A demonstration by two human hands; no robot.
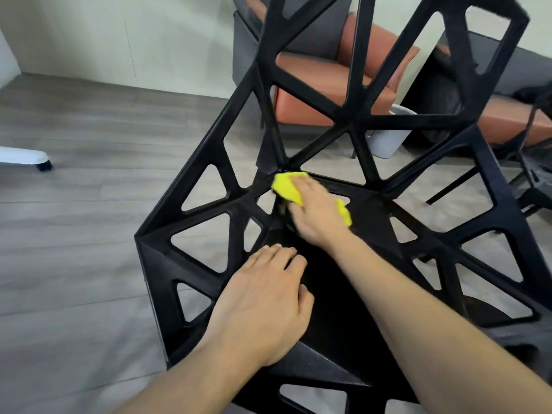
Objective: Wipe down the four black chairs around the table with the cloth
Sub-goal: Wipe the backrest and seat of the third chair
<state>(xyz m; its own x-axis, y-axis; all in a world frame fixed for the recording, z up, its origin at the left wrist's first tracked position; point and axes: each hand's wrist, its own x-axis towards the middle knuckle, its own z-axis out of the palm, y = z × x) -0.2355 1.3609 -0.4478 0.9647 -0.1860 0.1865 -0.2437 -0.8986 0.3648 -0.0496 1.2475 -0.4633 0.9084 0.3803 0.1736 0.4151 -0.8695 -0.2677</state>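
Step in hand: While the right hand (316,213) is pressing the small crumpled yellow cloth (287,188) flat under its fingers at the back of the seat, the wiping is best done with short strokes into the corner where the struts are meeting, then along each bar in turn, since dust is likely sitting in those angles.
Bracing: The left hand (265,300) is lying open, palm down, on the seat front, gripping nothing, and is probably steadying the chair.
Chair: The black moulded-plastic chair with triangular cut-outs (352,127) is standing close before the person on the grey wood-plank floor (74,234); its surface is looking matte and finely textured.
Beyond: An orange upholstered armchair (316,94) is showing through the backrest openings.
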